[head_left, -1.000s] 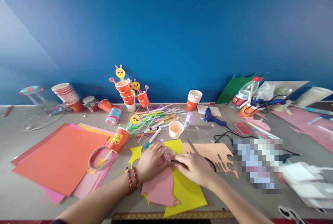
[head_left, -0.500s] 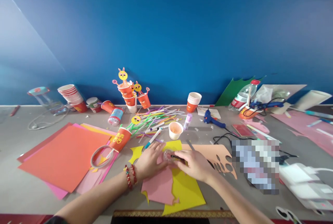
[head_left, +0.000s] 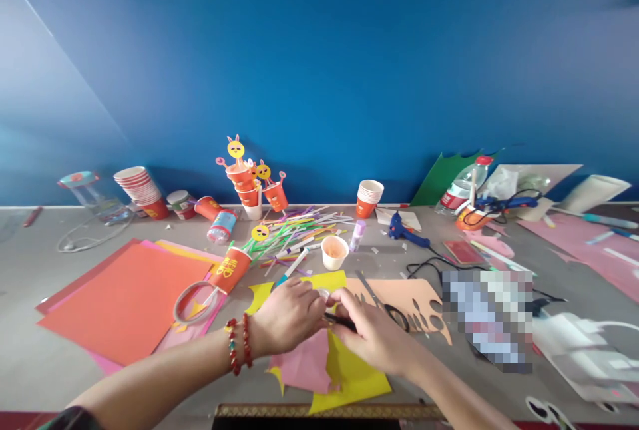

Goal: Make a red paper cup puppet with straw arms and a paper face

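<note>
My right hand (head_left: 377, 333) grips a dark pen (head_left: 342, 321), which points left toward my other hand. With its fingers curled, my left hand (head_left: 292, 315) meets the pen's tip end; what it holds is hidden. A small clear round piece (head_left: 323, 293) shows between the two hands, and I cannot tell which one has it. Below them lies a torn-edged pink paper (head_left: 304, 367) on a yellow sheet (head_left: 362, 377). Black-handled scissors (head_left: 397, 317) rest on the peach paper (head_left: 417, 290) with cut-out holes, just right of my right hand.
A white cup (head_left: 334, 253) and a glue stick (head_left: 357, 235) stand beyond the hands. Several straws (head_left: 299, 233) are heaped behind. Red sheets (head_left: 134, 297) and a tape roll (head_left: 194, 303) lie left. A blue glue gun (head_left: 407, 230) and white adapters (head_left: 582, 350) are right.
My left hand has gone from lying flat over the clear round piece to curled fingers beside the pen. The clear piece has shifted, and the scissors' handles now show.
</note>
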A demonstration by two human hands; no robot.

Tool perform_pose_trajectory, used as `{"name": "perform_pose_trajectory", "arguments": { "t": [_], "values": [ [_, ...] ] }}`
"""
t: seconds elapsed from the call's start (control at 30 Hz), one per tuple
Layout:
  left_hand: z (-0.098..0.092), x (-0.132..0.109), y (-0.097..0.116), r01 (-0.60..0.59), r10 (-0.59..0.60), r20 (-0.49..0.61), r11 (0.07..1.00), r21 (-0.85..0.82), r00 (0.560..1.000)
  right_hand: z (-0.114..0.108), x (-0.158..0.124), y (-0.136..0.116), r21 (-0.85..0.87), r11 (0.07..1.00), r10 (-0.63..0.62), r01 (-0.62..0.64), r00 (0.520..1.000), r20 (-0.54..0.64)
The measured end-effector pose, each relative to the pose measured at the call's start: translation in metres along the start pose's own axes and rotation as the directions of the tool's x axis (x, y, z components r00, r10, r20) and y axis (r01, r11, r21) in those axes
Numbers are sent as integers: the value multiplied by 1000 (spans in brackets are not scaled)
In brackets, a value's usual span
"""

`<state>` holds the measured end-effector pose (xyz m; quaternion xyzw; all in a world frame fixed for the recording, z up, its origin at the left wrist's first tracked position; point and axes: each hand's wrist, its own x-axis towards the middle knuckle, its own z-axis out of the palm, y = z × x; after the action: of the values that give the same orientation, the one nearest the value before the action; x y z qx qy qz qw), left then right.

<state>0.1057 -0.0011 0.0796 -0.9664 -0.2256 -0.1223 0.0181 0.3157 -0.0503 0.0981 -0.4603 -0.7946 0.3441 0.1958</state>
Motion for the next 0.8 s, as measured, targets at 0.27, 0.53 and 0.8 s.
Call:
{"name": "perform_pose_trajectory", "arguments": {
  "t": [0.27, 0.53, 0.8],
  "values": [
    [-23, -31, 38, 93, -50, 175, 964, -249, 983, 41, -37, -11, -369, 926, -77, 78, 997, 15],
    [-35, -69, 15, 395, -438, 50, 749, -532, 898, 21, -70, 30, -441, 884, -16, -154, 933, -359],
    [-17, -21, -47, 466, -472, -84, 881, -83, 878, 4, -57, 9, -86, 993, 54, -76, 971, -233]
  ]
}}
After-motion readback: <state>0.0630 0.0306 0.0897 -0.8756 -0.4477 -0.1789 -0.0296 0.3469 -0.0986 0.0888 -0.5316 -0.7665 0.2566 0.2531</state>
